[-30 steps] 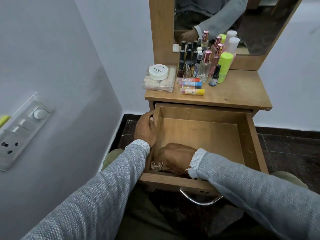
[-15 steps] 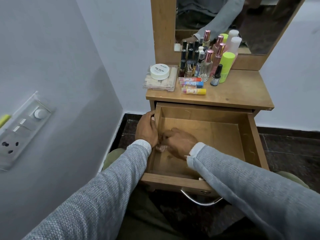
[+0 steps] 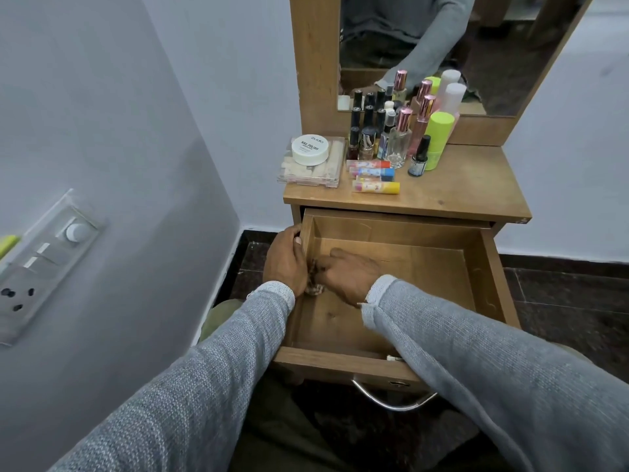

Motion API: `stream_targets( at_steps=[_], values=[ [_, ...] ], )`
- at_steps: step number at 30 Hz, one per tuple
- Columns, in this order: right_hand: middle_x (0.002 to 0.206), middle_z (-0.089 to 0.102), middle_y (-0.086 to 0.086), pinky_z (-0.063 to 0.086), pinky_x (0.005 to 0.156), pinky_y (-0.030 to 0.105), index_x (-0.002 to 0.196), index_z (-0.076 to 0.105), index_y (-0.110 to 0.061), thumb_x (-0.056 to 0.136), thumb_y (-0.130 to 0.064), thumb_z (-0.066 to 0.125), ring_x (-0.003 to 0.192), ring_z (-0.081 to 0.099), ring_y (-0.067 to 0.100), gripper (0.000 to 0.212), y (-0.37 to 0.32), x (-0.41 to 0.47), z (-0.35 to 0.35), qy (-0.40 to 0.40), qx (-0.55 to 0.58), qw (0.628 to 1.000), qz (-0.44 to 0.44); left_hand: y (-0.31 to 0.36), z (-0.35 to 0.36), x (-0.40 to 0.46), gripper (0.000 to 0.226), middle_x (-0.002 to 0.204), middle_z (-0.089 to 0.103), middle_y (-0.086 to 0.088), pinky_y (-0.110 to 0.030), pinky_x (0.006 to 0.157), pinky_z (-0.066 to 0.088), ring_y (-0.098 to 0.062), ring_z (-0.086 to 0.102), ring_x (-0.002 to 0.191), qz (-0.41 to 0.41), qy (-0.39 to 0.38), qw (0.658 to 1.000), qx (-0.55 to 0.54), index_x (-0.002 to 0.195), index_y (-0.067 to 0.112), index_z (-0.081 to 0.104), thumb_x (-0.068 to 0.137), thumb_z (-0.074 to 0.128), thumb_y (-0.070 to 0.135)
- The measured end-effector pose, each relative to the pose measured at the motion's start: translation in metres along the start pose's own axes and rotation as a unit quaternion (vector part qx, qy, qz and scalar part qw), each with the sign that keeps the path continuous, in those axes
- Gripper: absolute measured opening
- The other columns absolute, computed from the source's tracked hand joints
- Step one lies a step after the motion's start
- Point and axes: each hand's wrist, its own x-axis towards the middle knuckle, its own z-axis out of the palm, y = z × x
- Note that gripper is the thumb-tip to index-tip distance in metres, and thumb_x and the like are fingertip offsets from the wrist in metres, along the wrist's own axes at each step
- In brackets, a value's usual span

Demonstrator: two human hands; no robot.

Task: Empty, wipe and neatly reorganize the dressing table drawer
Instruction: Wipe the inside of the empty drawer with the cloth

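The wooden drawer of the dressing table stands pulled out, its bottom bare. My left hand grips the drawer's left wall from outside, fingers curled over the rim. My right hand is inside at the left wall, gripping a small patterned cloth pressed against the wood; most of the cloth is hidden under my fingers. On the tabletop stand several nail polish bottles, perfume bottles, a green bottle, three lip balm tubes and a clear box with a white jar on it.
A mirror rises behind the tabletop. A grey wall with a switch panel is close on the left. The drawer's metal handle hangs at the front over my lap. Dark floor tiles lie around the table.
My right hand has slid with the cloth from the drawer's front left corner back along the left wall. My left hand has kept its hold on the drawer's side.
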Motion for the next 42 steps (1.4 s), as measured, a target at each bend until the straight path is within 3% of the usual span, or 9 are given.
stream_targets(
  at_steps=[11,14,17,21,27,34,36,39,42],
  values=[
    [0.141,0.041,0.011,0.047,0.087,0.049,0.134,0.046,-0.01,0.099,-0.023,0.036,0.129,0.035,0.033,0.039,0.015,0.022,-0.002,0.003,-0.13,0.991,0.041,0.0,0.001,0.003,0.03,0.116,0.063,-0.009,-0.028,0.091,0.041,-0.024,0.057,0.105,0.024,-0.007,1.0,0.013,0.121,0.008,0.059,0.099,0.038,0.012],
    [0.129,0.057,0.012,0.05,0.086,0.041,0.123,0.061,-0.011,0.097,-0.022,0.033,0.117,0.054,0.028,0.04,0.012,0.011,-0.004,0.075,-0.126,0.989,0.03,-0.001,0.0,0.002,0.03,0.115,0.063,-0.009,-0.031,0.091,0.043,-0.023,0.057,0.103,0.025,-0.009,1.0,0.014,0.121,0.008,0.059,0.099,0.039,0.013],
    [0.094,0.069,-0.001,0.054,0.059,0.028,0.088,0.075,-0.018,0.084,-0.02,0.053,0.084,0.065,0.017,0.022,0.021,0.004,0.0,0.127,-0.232,0.964,-0.034,0.0,0.001,0.002,0.029,0.114,0.063,-0.008,-0.03,0.088,0.043,-0.023,0.058,0.101,0.027,-0.01,0.999,0.022,0.119,0.01,0.06,0.1,0.038,0.015],
    [0.094,0.068,-0.007,0.051,0.062,0.024,0.082,0.075,-0.021,0.075,-0.029,0.074,0.085,0.063,0.012,0.011,0.03,0.016,-0.008,0.117,-0.296,0.946,-0.055,-0.002,0.0,0.003,0.028,0.112,0.064,-0.008,-0.03,0.085,0.043,-0.024,0.058,0.1,0.042,-0.014,0.999,0.026,0.117,0.01,0.06,0.099,0.039,0.014],
    [0.1,0.067,-0.003,0.051,0.067,0.025,0.088,0.077,-0.018,0.066,-0.032,0.083,0.089,0.061,0.015,0.027,0.04,0.012,-0.01,0.105,-0.3,0.947,-0.052,-0.003,0.0,0.002,0.032,0.118,0.062,-0.007,-0.03,0.092,0.044,-0.023,0.057,0.107,0.034,-0.036,0.999,0.019,0.123,0.013,0.056,0.095,0.053,0.028],
    [0.095,0.071,0.01,0.05,0.045,0.024,0.089,0.076,-0.006,0.044,-0.028,0.094,0.079,0.068,0.024,0.053,0.083,-0.052,-0.006,0.026,-0.289,0.957,0.008,-0.002,-0.002,0.002,0.045,0.129,0.056,-0.011,-0.037,0.102,0.041,-0.027,0.053,0.118,0.024,-0.057,0.996,0.06,0.136,0.009,0.048,0.093,0.056,0.021],
    [0.106,0.069,0.011,0.052,0.051,0.024,0.097,0.075,-0.008,0.057,-0.032,0.086,0.089,0.067,0.024,0.048,0.089,-0.059,-0.006,-0.009,-0.319,0.947,0.038,-0.001,-0.002,0.002,0.046,0.129,0.056,-0.011,-0.039,0.104,0.042,-0.027,0.053,0.119,0.027,-0.06,0.996,0.064,0.136,0.009,0.048,0.092,0.055,0.02],
    [0.14,0.045,0.018,0.053,0.081,0.034,0.129,0.053,0.0,0.095,-0.024,0.028,0.123,0.047,0.033,0.049,0.091,-0.052,0.005,0.034,-0.346,0.937,0.007,0.001,-0.003,0.002,0.045,0.129,0.057,-0.011,-0.039,0.104,0.042,-0.027,0.053,0.119,0.031,-0.058,0.995,0.073,0.135,0.008,0.049,0.092,0.055,0.018],
    [0.132,0.055,0.011,0.057,0.074,0.031,0.113,0.068,-0.012,0.092,-0.017,0.046,0.116,0.055,0.027,0.031,0.074,-0.034,0.003,0.059,-0.313,0.948,0.011,0.002,-0.003,0.002,0.044,0.129,0.056,-0.012,-0.039,0.104,0.041,-0.028,0.053,0.119,0.032,-0.058,0.995,0.078,0.134,0.007,0.049,0.092,0.055,0.016]
  ],
)
